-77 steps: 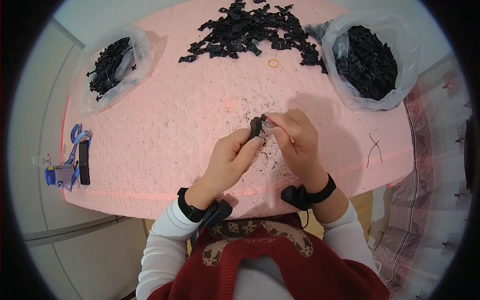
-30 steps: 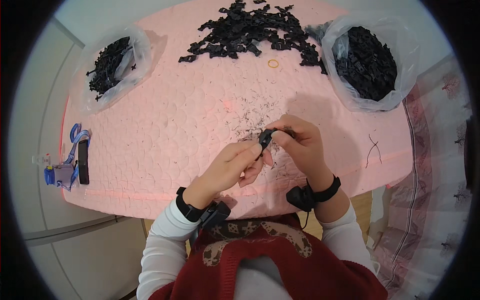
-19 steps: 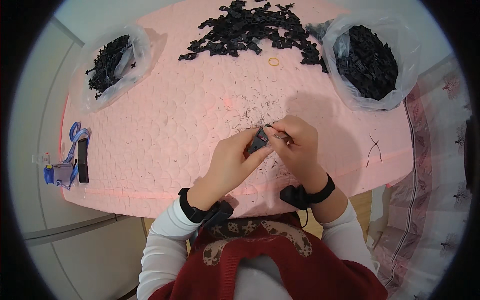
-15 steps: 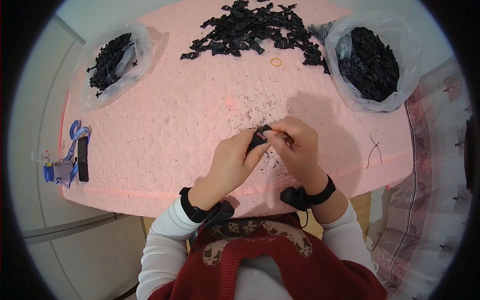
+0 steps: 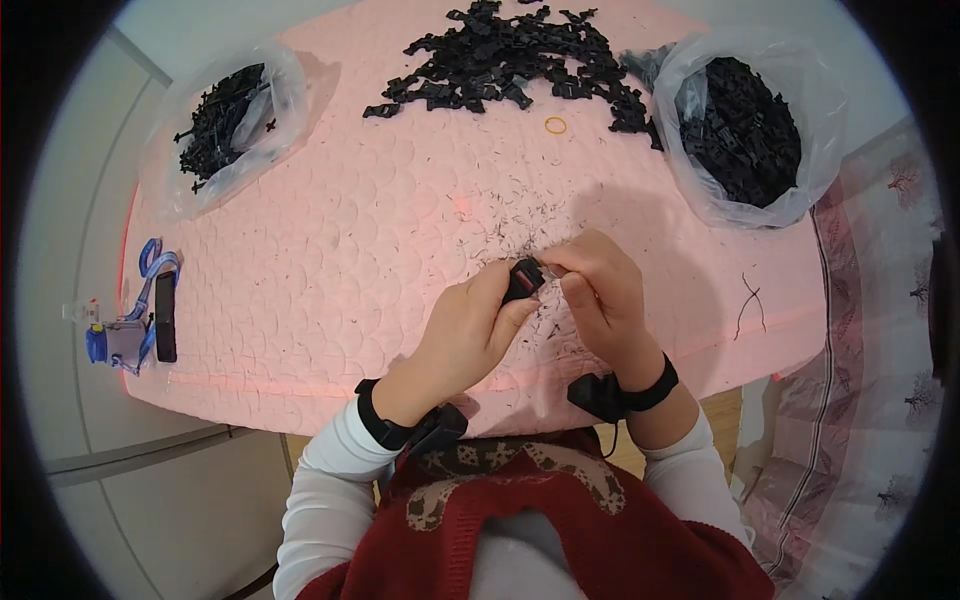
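Over the near middle of the table, my left hand (image 5: 467, 325) grips a small black plastic piece (image 5: 523, 280) with a reddish strip on its upper face. Thumb and fingers close round it, so its lower part is hidden. My right hand (image 5: 605, 290) is beside it, its fingers bent and pinched close to the right edge of the piece. Whatever lies between those fingertips is too small and covered to make out. Thin dark shavings (image 5: 515, 215) are strewn on the pink quilted cloth (image 5: 330, 250) around and beyond both hands.
A heap of black plastic parts (image 5: 500, 60) spreads along the far edge, near a yellow ring (image 5: 555, 125). Clear bags of black parts stand far left (image 5: 285, 95) and far right (image 5: 825, 130). Crossed dark wires (image 5: 750, 300) lie right; a black slab (image 5: 166, 318) and blue strap (image 5: 150, 262) lie left.
The black piece has turned in my left hand, so more of its top shows. My right hand has shifted slightly right, and its fingertips cover less of the piece.
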A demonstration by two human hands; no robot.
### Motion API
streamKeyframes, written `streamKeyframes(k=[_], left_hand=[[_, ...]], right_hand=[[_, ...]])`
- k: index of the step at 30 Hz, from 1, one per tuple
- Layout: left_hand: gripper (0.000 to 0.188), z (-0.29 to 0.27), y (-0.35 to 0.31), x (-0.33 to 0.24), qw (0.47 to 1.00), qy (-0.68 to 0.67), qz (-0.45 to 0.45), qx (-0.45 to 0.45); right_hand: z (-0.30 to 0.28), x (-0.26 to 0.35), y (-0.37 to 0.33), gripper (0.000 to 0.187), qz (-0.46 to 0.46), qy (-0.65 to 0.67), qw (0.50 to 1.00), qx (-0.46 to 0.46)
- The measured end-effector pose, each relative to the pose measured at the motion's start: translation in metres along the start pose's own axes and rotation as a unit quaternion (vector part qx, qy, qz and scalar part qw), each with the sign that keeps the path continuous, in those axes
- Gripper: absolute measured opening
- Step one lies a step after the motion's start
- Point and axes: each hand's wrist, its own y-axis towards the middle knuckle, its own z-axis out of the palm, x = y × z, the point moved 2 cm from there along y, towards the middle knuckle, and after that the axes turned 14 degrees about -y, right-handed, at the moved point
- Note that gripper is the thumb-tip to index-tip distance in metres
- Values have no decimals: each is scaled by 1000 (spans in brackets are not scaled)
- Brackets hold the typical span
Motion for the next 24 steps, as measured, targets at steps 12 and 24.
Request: streamKeyframes(k=[12, 24], left_hand=[[27, -1, 0, -5, 1000, 0, 1, 20], [28, 7, -5, -1, 994, -7, 49, 93]], right_hand=[[-4, 1, 1, 11, -17, -24, 999, 11], [6, -6, -1, 14, 4, -39, 999, 5]])
